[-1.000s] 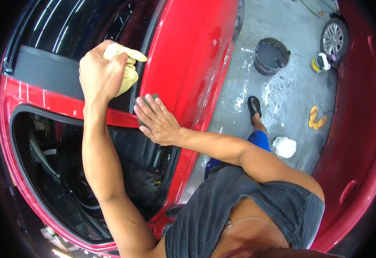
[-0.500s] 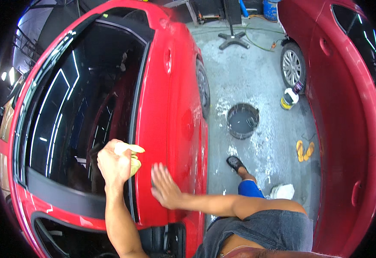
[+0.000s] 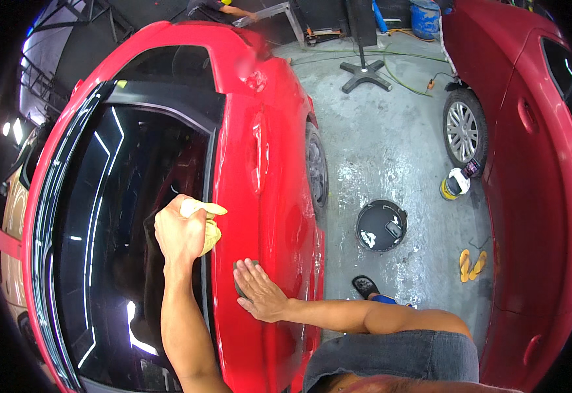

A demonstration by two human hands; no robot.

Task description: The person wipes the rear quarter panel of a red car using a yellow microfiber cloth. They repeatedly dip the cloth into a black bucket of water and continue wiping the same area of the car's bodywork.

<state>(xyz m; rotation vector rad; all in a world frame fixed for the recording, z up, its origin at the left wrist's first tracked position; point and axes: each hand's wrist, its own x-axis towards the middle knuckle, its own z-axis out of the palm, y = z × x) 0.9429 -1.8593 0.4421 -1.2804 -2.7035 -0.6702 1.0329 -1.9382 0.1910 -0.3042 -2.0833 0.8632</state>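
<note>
A red car stands under my hands, and its glossy red side panel (image 3: 240, 216) runs along a dark glass window (image 3: 122, 177). My left hand (image 3: 180, 230) is closed around a crumpled pale-yellow cloth (image 3: 211, 236) at the glass edge. Just to the right and nearer, my right hand (image 3: 261, 293) lies flat on the red paint, fingers close together. A dark grey pad (image 3: 239, 283) shows at the edge of these fingers, pressed against the panel; most of it is hidden. Farther ahead is the door handle (image 3: 258, 154).
On the wet grey floor to the right stands a black bucket (image 3: 371, 229) with dark water. A small tub (image 3: 455, 185) and yellow flip-flops (image 3: 472, 265) lie near a second, dark red car (image 3: 528, 196). Ahead are a stand's black base (image 3: 366, 77) and another person's arm (image 3: 237, 11).
My view and both hands have shifted forward along the car, closer to the door handle. The grey pad now shows under my right hand. The person at the back has come into view.
</note>
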